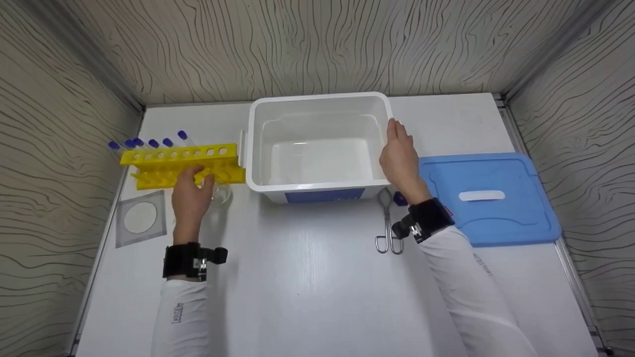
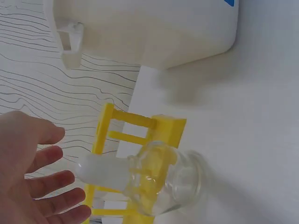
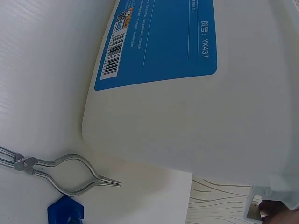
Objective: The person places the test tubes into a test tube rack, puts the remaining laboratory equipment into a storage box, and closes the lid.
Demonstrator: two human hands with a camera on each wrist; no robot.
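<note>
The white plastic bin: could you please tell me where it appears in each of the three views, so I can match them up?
Head: the white bin sits top centre, open and empty, the right hand on its right rim.
Left wrist: its outer wall fills the top, above the yellow rack.
Right wrist: its wall with the blue label fills most of the picture.
Shared landmark: the blue label, also visible on the bin's front in the head view.

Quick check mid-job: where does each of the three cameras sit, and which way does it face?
Head: above, facing down at the table; both hands show, left hand, right hand.
Left wrist: faces past open fingers at glass flask and yellow rack.
Right wrist: low, facing the tub's labelled wall and tongs.
All three show the tub.
</note>
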